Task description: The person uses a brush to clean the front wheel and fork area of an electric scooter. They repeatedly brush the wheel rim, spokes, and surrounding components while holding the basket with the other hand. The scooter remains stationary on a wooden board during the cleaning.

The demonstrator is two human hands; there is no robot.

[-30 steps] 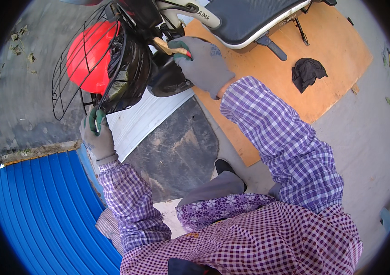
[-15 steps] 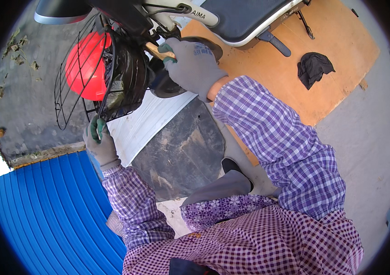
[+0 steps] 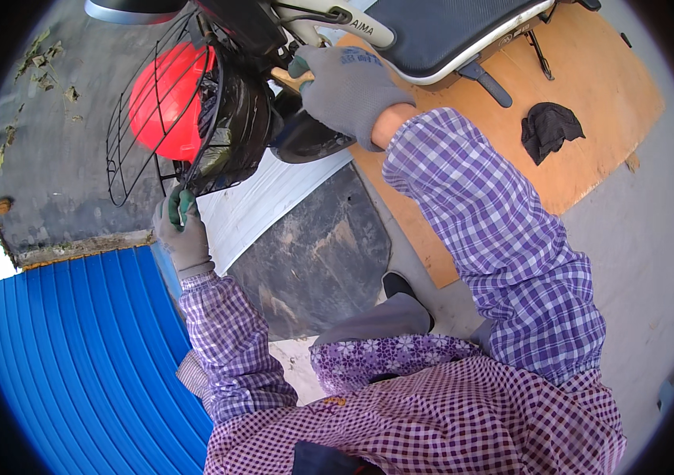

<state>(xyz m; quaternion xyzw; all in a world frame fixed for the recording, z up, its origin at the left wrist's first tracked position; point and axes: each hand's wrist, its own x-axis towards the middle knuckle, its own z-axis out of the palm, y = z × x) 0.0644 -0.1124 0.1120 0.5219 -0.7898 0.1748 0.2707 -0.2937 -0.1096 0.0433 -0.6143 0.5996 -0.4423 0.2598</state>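
Note:
My left hand [image 3: 181,231], in a grey glove with green fingertips, pinches the lower edge of a black wire basket [image 3: 132,162] on the front of an electric scooter [image 3: 337,20]. Inside the basket sit a red rounded object [image 3: 164,103] like a helmet and a shiny black plastic bag [image 3: 246,119]. My right hand [image 3: 353,91], gloved the same way, is closed round a tan wooden handle [image 3: 288,79] beside the front wheel [image 3: 309,136]. The far end of that handle's tool is hidden behind the basket and wheel.
The scooter stands over an orange-brown board [image 3: 503,166] with a crumpled black cloth [image 3: 550,131] on it. A dark slab [image 3: 313,253] and a white sheet [image 3: 246,202] lie below the basket. Blue corrugated sheeting [image 3: 83,340] is at lower left, dry leaves [image 3: 44,59] at upper left.
The scooter and basket sit slightly higher and further right in the picture. My right hand, still holding the wooden handle, is a little further right and up; my left hand keeps its hold.

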